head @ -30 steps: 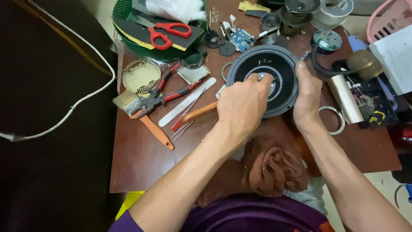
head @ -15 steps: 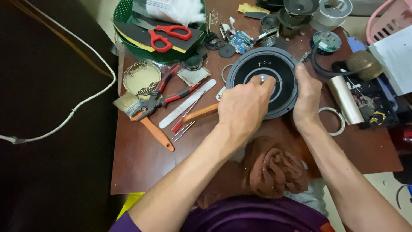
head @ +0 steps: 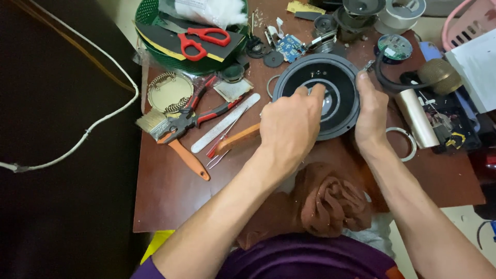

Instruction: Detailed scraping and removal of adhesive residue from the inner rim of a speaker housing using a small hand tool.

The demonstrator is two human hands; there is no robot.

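Head view: left hand (head: 289,126) fingers pinched narrow inside round black speaker frame (head: 318,95), barely shifted since earlier; right hand (head: 373,111) steadying rim.

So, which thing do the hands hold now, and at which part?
The right hand grips the round black speaker frame at its right rim. The left hand reaches into its centre; whether it holds anything cannot be told.

Looks like we're at a home repair bench for electronics. We've got a small brown table (head: 170,196) crammed with pliers (head: 199,116), red scissors (head: 204,40), a brush (head: 173,139), a metal file (head: 225,123), a little blue circuit board (head: 290,47), speaker parts (head: 356,13) and a tape roll (head: 403,10), all loose, with a pink basket (head: 473,26) alongside.
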